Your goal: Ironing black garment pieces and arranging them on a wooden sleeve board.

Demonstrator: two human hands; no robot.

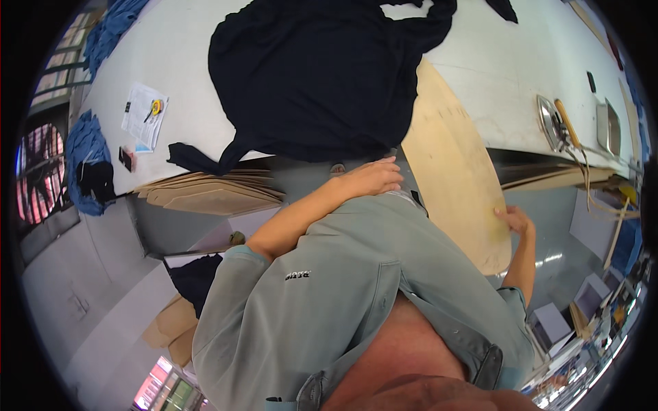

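A long, pale wooden board [456, 157] with rounded edges slants from my right side toward the table. Its far end goes out of sight by the dark navy knit garment [315, 75], which is spread over the table with one sleeve hanging toward the front edge. My right hand [515, 220] grips the board's right edge near its lower end, thumb side on the face. My left hand [373, 177] rests at my waist just short of the garment's near edge, fingers stretched out and holding nothing visible.
The white table [185, 68] carries a paper sheet [142, 113] with a yellow tape measure [157, 107] at left. An iron [550, 123] and a metal tray [607, 128] sit at right. Stacked brown boards [212, 192] lie below the table edge. Blue cloth [86, 161] hangs at far left.
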